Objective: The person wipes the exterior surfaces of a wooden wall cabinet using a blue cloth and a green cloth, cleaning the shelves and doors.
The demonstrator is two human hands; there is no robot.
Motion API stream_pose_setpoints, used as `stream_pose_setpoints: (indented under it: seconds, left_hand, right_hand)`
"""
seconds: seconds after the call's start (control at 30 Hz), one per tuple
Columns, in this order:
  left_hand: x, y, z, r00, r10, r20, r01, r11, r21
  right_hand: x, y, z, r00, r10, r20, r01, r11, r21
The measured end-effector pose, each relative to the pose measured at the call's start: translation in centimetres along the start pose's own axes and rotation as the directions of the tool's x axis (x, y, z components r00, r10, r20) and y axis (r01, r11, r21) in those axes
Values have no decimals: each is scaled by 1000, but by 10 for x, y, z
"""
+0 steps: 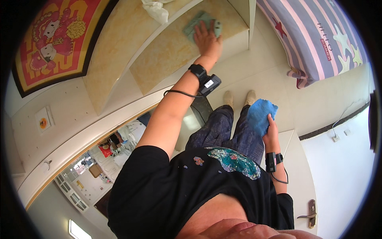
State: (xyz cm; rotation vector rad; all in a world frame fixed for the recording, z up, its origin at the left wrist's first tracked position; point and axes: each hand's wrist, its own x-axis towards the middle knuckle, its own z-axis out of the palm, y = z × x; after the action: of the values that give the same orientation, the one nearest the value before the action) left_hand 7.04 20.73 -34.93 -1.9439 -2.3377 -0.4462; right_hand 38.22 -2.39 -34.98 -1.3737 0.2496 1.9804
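Note:
My left hand (207,41) lies palm down with its fingers spread on a pale green cloth (193,27). This cloth rests on a yellow-beige marbled shelf (167,50) ahead and to the left. A rounded, dark-marked bit of the same green shows beside the fingertips; I cannot tell if it is a fold. In front of my right thigh, my right hand (271,131) grips a blue cloth (260,115), thumb on top, with the cloth hanging away from the shelf. Black strapped devices sit on both wrists.
A crumpled white plastic bag (156,10) lies on a higher curved shelf (119,38). A framed red picture (56,41) stands far left. At right are a bed with striped bedding (319,38), a cord by a wall socket (336,138), and a white door with a handle (311,214).

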Motion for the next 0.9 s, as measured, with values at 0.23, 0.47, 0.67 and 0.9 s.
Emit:
stream_pose_setpoints:
  seconds: [0.23,0.47,0.67,0.9]
  left_hand:
    - [18,44,-1,952,299,62,-291,950,-112]
    - [76,26,19,966,258,3,-256,960,-116]
    - [104,23,18,980,196,20,-194,977,-85]
    - [97,8,-8,970,242,18,-239,965,-106]
  right_hand:
    - [6,-14,-19,1000,23,-8,-23,1000,-1]
    - [7,-22,-24,998,-25,-50,26,1000,9]
    - [7,-24,-28,997,-35,-75,34,999,-5]
    - [14,-24,-36,995,-38,-90,37,999,-12]
